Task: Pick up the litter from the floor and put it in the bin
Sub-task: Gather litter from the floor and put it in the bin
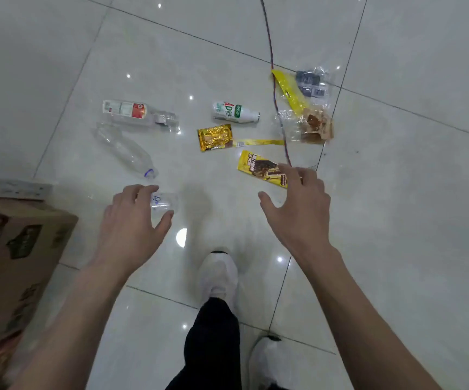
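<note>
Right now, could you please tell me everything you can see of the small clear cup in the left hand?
The small clear cup looks like thin transparent plastic with faint blue print on its side. It seems empty and undamaged. It lies tilted on its side, its wider end pointing right, just above the glossy tiled floor. The left hand grips it, fingers over the top and thumb beneath. It sits just below the blue-ringed neck of a label-less clear bottle, apart from it.

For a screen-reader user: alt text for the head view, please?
Two bare hands reach down over a tiled floor: the left hand grips a clear cup, the right hand opens above a yellow wrapper. Bottles and wrappers lie beyond.
</note>
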`<state>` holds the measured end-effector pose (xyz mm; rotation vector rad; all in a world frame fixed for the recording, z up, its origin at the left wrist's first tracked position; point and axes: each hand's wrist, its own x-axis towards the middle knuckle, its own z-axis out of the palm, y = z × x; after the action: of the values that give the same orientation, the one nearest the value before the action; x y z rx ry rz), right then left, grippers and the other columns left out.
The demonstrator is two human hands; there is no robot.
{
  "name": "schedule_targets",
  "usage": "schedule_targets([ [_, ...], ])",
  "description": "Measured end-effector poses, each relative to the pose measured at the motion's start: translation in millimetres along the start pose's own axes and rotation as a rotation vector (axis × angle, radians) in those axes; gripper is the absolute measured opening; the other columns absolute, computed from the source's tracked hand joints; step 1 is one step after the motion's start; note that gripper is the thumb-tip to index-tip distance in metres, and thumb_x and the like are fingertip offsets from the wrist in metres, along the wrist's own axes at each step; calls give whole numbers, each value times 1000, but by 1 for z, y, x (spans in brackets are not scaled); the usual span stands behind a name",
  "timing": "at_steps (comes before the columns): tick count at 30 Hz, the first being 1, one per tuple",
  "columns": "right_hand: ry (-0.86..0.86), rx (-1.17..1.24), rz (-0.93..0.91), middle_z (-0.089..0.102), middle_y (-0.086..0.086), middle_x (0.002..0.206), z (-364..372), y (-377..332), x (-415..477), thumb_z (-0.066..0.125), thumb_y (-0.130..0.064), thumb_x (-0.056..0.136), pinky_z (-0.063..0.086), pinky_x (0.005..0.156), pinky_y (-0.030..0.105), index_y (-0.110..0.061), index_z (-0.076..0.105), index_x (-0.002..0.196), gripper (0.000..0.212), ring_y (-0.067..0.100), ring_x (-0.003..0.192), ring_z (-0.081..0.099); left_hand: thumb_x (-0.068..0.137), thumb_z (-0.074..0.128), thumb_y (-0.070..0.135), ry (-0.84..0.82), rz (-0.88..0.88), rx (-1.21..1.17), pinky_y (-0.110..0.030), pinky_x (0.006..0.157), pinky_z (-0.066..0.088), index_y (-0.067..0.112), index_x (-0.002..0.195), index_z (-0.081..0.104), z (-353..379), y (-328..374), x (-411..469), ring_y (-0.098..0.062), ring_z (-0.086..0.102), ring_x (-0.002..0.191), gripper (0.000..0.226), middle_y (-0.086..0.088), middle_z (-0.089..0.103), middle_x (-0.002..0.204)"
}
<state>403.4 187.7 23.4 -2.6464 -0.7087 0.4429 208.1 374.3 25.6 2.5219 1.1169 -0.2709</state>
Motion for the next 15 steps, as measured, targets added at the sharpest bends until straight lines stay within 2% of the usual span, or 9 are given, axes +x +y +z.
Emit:
schedule_targets([
  [5,2,-22,-27,50,6,130,86,34,53,68,-42,83,37,99,44,-25,52,135,57,30,120,47,78,75,34,17,-28,-24,-48,87,43,13,129,54,86,-38,50,-39,53,106,59,-13,54,123],
  [9,3,-65,-62,51,8,130,146,58,90,68,-40,83,36,98,45,-24,52,135,57,33,118,47,73,78,40,-8,-41,36,-50,93,41,15,131,53,145,-65,71,-37,50,114,68,-11,52,130],
  [13,23,-74,-95,52,10,128,191,73,120,70,-40,80,39,96,47,-22,53,135,59,35,115,49,60,84,45,-20,5,199,-56,105,30,15,130,54,181,-91,87,-38,42,127,82,-15,49,137],
  [15,14,-99,-106,50,10,130,209,77,131,70,-42,79,39,97,48,-24,52,135,61,36,115,48,57,85,44,-5,1,260,-60,106,23,17,129,53,190,-100,92,-38,40,129,84,-16,48,138],
])
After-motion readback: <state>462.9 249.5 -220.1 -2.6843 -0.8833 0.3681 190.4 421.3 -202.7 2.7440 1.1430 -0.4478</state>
